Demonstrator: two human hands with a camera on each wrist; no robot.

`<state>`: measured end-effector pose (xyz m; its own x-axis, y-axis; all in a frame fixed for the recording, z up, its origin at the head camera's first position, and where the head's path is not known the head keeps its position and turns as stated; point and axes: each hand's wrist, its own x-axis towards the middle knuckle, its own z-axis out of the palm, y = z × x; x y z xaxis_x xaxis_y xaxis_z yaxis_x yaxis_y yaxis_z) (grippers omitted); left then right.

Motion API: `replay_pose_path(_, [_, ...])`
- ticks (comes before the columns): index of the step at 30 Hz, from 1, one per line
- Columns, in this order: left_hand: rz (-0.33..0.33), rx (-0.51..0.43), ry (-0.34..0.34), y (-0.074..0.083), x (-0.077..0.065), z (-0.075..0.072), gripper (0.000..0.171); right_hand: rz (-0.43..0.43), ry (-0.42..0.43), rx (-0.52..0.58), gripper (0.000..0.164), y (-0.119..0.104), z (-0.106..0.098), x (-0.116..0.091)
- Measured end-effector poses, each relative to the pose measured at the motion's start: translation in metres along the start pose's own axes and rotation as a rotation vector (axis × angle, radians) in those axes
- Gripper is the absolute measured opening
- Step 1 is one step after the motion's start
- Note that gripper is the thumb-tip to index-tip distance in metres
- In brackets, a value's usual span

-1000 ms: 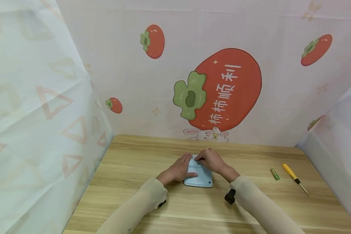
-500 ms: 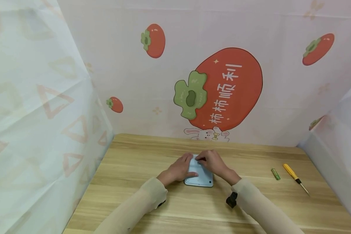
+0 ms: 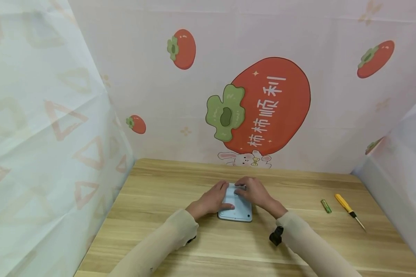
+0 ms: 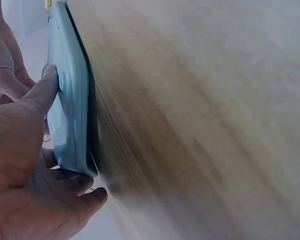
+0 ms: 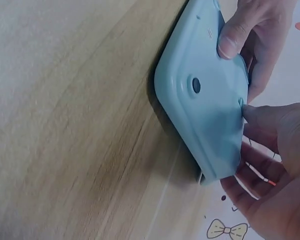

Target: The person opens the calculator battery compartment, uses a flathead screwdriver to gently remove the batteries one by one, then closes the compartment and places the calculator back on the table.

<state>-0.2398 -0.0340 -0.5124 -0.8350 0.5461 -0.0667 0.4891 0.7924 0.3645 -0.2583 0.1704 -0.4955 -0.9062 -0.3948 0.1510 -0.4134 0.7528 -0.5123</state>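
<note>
A flat, light blue plastic device [image 3: 237,209] with rounded corners lies back side up on the table. A round black foot [image 5: 196,85] shows near one corner in the right wrist view. My left hand [image 3: 213,198] grips its left side, the thumb [image 4: 46,89] lying across the back and the fingers around the edge. At the upper end is my right hand [image 3: 255,192]. Its thumb presses by a small notch [image 5: 241,101] in the back, while the fingers curl at the end edge. The underside is hidden against the table.
On the wooden table [image 3: 152,184], to the right, lie a green battery [image 3: 326,206] and a screwdriver [image 3: 348,209] with a yellow handle. A white printed sheet [image 3: 180,96] stands behind the table, with more sheeting along both sides.
My right hand's fingers have spread away from the thumb, from close together over the notch toward the device's upper edge. The left hand and the device stay in place.
</note>
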Motion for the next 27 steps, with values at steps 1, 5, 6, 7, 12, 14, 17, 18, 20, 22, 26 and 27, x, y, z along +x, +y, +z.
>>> replay_pose_path(1, [0.003,0.002,0.004,0.0,0.0,0.0,0.088,0.009,-0.003,-0.002,0.018,0.001,0.0,0.0])
replay_pose_path(5, [0.024,0.053,0.02,0.002,0.0,0.0,0.086,0.027,0.005,-0.022,0.018,0.006,-0.001,0.0])
replay_pose_path(6, [0.03,0.07,0.022,0.002,0.0,0.0,0.085,0.028,0.011,-0.027,0.018,0.007,-0.001,-0.001])
replay_pose_path(7, [0.038,0.087,0.027,0.003,0.0,0.0,0.084,0.029,0.017,-0.028,0.018,0.008,-0.002,-0.001])
replay_pose_path(12, [0.056,0.164,0.04,0.009,-0.003,-0.003,0.079,0.037,0.039,-0.026,0.02,0.012,-0.004,-0.002])
replay_pose_path(14, [0.055,0.188,0.046,0.01,-0.005,-0.003,0.078,0.055,0.039,-0.025,0.021,0.013,-0.004,-0.002])
replay_pose_path(17, [0.056,0.223,0.049,0.011,-0.008,-0.003,0.077,0.087,0.031,-0.016,0.025,0.015,-0.005,-0.001])
replay_pose_path(18, [0.059,0.232,0.047,0.012,-0.01,-0.003,0.078,0.093,0.029,-0.017,0.025,0.015,-0.005,-0.001])
replay_pose_path(20, [0.071,0.255,0.043,0.012,-0.014,-0.003,0.078,0.105,0.023,-0.016,0.025,0.016,-0.005,0.0])
replay_pose_path(22, [0.085,0.282,0.037,0.013,-0.018,-0.003,0.079,0.117,0.017,-0.012,0.023,0.018,-0.005,0.001])
replay_pose_path(26, [0.11,0.328,0.035,0.014,-0.026,-0.004,0.078,0.128,0.014,-0.009,0.017,0.02,-0.004,0.002])
replay_pose_path(27, [0.112,0.331,0.031,0.015,-0.027,-0.004,0.078,0.13,0.013,-0.005,0.016,0.02,-0.004,0.002])
